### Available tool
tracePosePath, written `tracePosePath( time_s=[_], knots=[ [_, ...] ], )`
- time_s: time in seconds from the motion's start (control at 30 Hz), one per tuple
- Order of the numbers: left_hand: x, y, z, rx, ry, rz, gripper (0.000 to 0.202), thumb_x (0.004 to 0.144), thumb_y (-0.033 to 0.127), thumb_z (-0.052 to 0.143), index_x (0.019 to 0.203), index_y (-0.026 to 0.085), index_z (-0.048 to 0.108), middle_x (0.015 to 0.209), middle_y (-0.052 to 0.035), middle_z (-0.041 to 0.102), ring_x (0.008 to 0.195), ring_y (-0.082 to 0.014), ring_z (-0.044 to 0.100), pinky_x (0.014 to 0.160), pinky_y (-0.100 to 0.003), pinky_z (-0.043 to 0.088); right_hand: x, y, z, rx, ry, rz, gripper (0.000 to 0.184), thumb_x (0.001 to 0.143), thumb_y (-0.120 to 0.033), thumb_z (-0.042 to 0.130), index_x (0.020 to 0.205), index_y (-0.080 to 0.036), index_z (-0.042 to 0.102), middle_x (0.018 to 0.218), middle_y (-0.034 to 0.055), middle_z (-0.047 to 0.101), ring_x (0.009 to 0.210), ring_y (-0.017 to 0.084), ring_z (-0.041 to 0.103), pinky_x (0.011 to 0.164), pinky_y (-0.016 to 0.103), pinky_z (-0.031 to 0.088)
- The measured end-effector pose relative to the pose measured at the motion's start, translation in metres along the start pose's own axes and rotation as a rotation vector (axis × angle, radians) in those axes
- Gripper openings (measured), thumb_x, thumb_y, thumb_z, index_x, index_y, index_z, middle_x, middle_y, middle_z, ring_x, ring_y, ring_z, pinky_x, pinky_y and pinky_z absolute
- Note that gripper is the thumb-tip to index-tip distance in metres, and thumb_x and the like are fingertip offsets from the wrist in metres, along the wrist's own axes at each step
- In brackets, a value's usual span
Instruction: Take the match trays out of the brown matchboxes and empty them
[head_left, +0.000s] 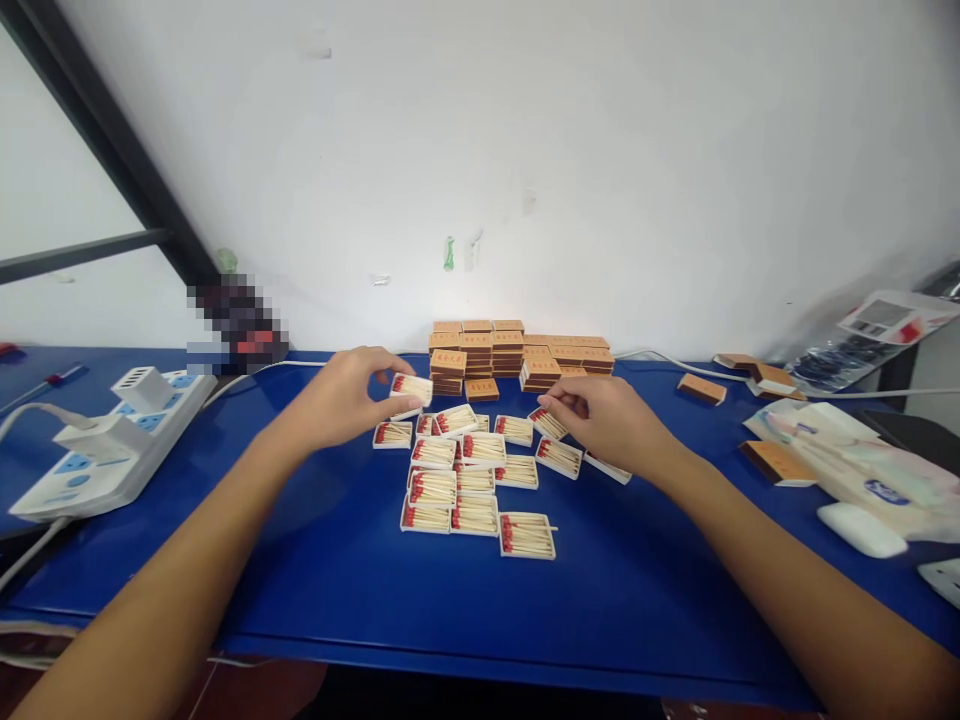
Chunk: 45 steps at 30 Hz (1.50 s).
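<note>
Nearest the lens, two bare forearms over the blue tabletop [300, 560], reaching toward a spread of open trays [465, 480] packed with red-tipped matches. Risk, judged from here: with no cover over the sticks, a tilt of the held tray [412, 389] likely to spill matches across the spread; a wrist dragged low likely to knock the crowded, partly overlapping trays out of place; one match poking past the rim of the near tray [527, 535], easy to snag. Left hand [341, 400] closed narrow, thumb and fingers pinching the tray by its sides, raised just above the far left of the spread. Right hand [607, 420] curled, fingertips drawn close together and touching a second tray [548, 423] lying aslant at the far right; grip or mere touch impossible to tell. Behind, against the wall, stacked brown boxes [517, 355]; at far left, a white power strip [112, 440].
</note>
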<state>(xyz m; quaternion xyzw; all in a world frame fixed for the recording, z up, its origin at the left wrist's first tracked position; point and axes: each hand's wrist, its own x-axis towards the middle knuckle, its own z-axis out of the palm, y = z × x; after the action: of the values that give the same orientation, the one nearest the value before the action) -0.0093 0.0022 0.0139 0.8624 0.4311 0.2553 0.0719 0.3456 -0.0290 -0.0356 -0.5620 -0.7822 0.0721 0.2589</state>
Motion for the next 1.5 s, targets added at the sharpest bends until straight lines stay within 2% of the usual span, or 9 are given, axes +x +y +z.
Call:
tracePosePath(
  time_s=[0.2, 0.4, 0.6, 0.77, 0.9, 1.03, 1.2, 1.37, 1.5],
  knots=[
    [-0.002, -0.037, -0.027, 0.052, -0.101, -0.145, 0.041, 0.079, 0.063, 0.084, 0.103, 0.03, 0.085, 0.09, -0.003, 0.079, 0.079, -0.0231, 0.068, 0.069, -0.031, 0.048, 0.0, -0.003, 0.0, -0.044, -0.043, 0.034, 0.031, 0.101, -0.043, 0.055, 0.083, -0.025, 0.073, 0.076, 0.0036, 0.073, 0.069, 0.022, 0.063, 0.06, 0.033, 0.039],
    [0.002, -0.064, -0.009, 0.093, 0.083, -0.22, 0.045, 0.083, 0.064, 0.08, 0.103, 0.023, 0.083, 0.104, -0.0086, 0.082, 0.094, -0.0298, 0.073, 0.082, -0.037, 0.053, 0.0, -0.001, 0.001, -0.045, -0.048, 0.046, 0.027, 0.099, -0.038, 0.058, 0.082, -0.024, 0.073, 0.073, 0.0028, 0.071, 0.068, 0.021, 0.063, 0.06, 0.032, 0.037],
    [0.004, -0.065, 0.02, 0.133, -0.03, -0.255, 0.046, 0.086, 0.06, 0.073, 0.11, 0.022, 0.083, 0.116, -0.0089, 0.082, 0.101, -0.0323, 0.075, 0.09, -0.04, 0.055, -0.001, 0.0, 0.006, -0.047, -0.095, 0.069, 0.026, 0.1, -0.036, 0.056, 0.088, -0.023, 0.075, 0.078, 0.003, 0.073, 0.073, 0.021, 0.063, 0.062, 0.032, 0.038],
    [0.004, -0.062, 0.023, 0.127, -0.139, -0.209, 0.043, 0.091, 0.057, 0.064, 0.108, 0.022, 0.082, 0.115, -0.0079, 0.082, 0.099, -0.0303, 0.075, 0.087, -0.039, 0.054, 0.02, -0.011, 0.014, 0.002, -0.111, -0.053, 0.021, 0.1, -0.03, 0.059, 0.108, -0.02, 0.076, 0.09, 0.0055, 0.077, 0.08, 0.021, 0.066, 0.069, 0.032, 0.044],
    [0.004, -0.06, 0.022, 0.094, -0.127, -0.164, 0.043, 0.098, 0.059, 0.058, 0.104, 0.023, 0.083, 0.113, -0.007, 0.083, 0.1, -0.0301, 0.075, 0.087, -0.04, 0.054, 0.05, -0.031, 0.021, -0.204, -0.254, -0.09, 0.037, 0.104, -0.037, 0.059, 0.133, -0.015, 0.069, 0.102, 0.0124, 0.079, 0.091, 0.027, 0.071, 0.067, 0.034, 0.043],
    [0.003, -0.051, 0.022, 0.178, 0.075, -0.108, 0.035, 0.099, 0.05, 0.062, 0.101, 0.02, 0.081, 0.109, -0.0103, 0.082, 0.103, -0.0327, 0.073, 0.091, -0.044, 0.053, 0.068, -0.041, 0.028, -0.368, -0.339, -0.092, 0.041, 0.105, -0.039, 0.06, 0.135, -0.012, 0.065, 0.117, 0.0198, 0.077, 0.102, 0.033, 0.072, 0.069, 0.037, 0.044],
    [0.002, -0.018, 0.026, 0.161, 0.393, 0.105, 0.019, 0.101, 0.035, 0.066, 0.095, 0.02, 0.076, 0.088, -0.0057, 0.079, 0.087, -0.0256, 0.07, 0.085, -0.042, 0.053, 0.063, -0.033, 0.022, -0.389, -0.359, -0.067, 0.035, 0.101, -0.044, 0.064, 0.121, -0.015, 0.065, 0.104, 0.0164, 0.077, 0.089, 0.031, 0.072, 0.063, 0.036, 0.04],
    [-0.006, 0.024, 0.043, 0.004, 0.382, 0.339, 0.015, 0.103, 0.032, 0.068, 0.107, 0.018, 0.072, 0.093, -0.0048, 0.078, 0.087, -0.0219, 0.07, 0.083, -0.04, 0.055, 0.044, -0.034, -0.007, -0.323, -0.296, -0.033, 0.032, 0.1, -0.042, 0.065, 0.119, -0.017, 0.06, 0.093, 0.0101, 0.074, 0.078, 0.025, 0.065, 0.061, 0.034, 0.036],
    [-0.014, 0.047, 0.055, -0.063, 0.273, 0.349, 0.043, 0.098, 0.044, 0.077, 0.13, 0.019, 0.067, 0.119, -0.0103, 0.077, 0.106, -0.027, 0.07, 0.092, -0.046, 0.057, 0.014, -0.053, -0.021, -0.11, -0.304, -0.1, 0.027, 0.099, -0.04, 0.066, 0.118, -0.022, 0.059, 0.082, 0.0021, 0.067, 0.071, 0.02, 0.061, 0.06, 0.031, 0.035]
  ],
)
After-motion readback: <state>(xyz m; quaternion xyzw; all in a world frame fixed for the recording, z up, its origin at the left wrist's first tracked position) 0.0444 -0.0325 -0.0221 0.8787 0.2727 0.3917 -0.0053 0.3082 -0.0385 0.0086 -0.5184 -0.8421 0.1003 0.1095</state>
